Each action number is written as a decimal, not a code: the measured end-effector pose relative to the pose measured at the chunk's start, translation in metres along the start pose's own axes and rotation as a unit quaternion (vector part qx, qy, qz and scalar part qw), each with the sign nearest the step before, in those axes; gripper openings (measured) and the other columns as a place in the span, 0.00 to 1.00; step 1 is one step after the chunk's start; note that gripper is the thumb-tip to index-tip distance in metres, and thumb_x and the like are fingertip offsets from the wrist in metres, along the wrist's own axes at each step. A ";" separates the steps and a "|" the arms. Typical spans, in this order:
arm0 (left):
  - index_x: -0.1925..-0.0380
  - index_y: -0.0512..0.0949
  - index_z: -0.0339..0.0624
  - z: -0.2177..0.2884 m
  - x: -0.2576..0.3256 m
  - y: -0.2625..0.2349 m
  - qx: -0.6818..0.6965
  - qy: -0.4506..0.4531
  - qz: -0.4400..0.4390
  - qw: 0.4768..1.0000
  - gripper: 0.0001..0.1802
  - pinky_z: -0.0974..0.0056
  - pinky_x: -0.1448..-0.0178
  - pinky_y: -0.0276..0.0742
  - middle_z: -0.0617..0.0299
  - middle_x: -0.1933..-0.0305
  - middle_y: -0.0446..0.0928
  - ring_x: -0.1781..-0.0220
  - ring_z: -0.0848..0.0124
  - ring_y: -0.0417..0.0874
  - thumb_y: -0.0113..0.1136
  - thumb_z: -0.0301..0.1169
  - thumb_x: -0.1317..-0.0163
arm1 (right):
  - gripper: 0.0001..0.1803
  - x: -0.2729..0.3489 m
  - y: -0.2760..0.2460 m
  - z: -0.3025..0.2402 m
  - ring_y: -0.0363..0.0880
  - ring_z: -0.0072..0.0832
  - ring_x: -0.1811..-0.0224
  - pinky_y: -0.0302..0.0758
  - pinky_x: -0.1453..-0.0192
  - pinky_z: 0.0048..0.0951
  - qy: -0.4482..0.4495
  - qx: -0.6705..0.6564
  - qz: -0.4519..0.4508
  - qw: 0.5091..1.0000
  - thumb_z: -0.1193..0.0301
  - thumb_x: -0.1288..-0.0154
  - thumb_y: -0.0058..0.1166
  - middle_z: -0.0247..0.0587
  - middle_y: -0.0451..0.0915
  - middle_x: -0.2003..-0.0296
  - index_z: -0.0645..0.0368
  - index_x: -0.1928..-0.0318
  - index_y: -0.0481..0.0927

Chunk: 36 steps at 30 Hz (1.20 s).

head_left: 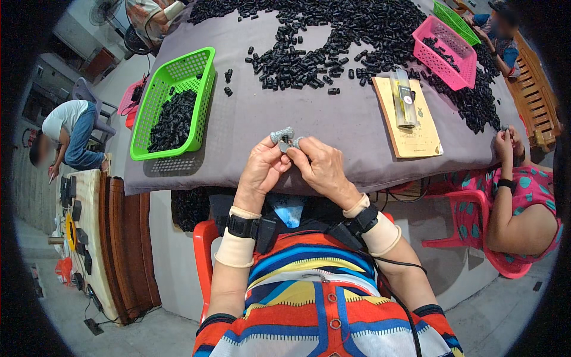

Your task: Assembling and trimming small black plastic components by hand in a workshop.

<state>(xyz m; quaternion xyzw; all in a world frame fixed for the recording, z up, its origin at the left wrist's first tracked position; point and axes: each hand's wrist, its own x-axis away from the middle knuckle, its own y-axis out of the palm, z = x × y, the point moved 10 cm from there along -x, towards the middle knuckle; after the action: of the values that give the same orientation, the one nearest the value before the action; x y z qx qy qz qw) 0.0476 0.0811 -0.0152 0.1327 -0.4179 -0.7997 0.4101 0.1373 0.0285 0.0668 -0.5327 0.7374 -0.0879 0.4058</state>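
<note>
My left hand (263,166) and my right hand (321,168) meet at the near edge of a table with a grey cloth (285,113). Between their fingertips they hold a small grey metal part (284,137), the left hand pinching its left side and the right hand its right end. Both wrists wear beige bands and black straps. A large heap of small black tube pieces (333,35) covers the far half of the table.
A green basket (172,104) with black pieces sits at the left. A pink basket (446,52) and another green one (455,21) stand at the far right, by a tan card with a clear packet (407,110). A person in a teal-dotted top (523,196) sits at my right; others work nearby.
</note>
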 end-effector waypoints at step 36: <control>0.58 0.78 0.41 0.139 -0.020 0.049 -0.590 0.201 0.146 0.768 0.13 0.74 0.73 0.69 0.67 0.72 0.75 0.74 0.81 0.71 0.58 0.27 0.45 | 0.18 0.003 -0.016 0.059 0.57 0.16 0.81 0.57 0.80 0.26 0.185 -0.293 0.109 0.932 0.63 0.33 0.45 0.32 0.60 0.86 0.62 0.76 0.68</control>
<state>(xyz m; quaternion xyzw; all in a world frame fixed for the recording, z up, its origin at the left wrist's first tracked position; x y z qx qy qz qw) 0.0096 0.1594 0.1058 -0.0399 0.2137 -0.7745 0.5940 0.1892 0.0369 0.0356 -0.5190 0.8457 0.0799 0.0948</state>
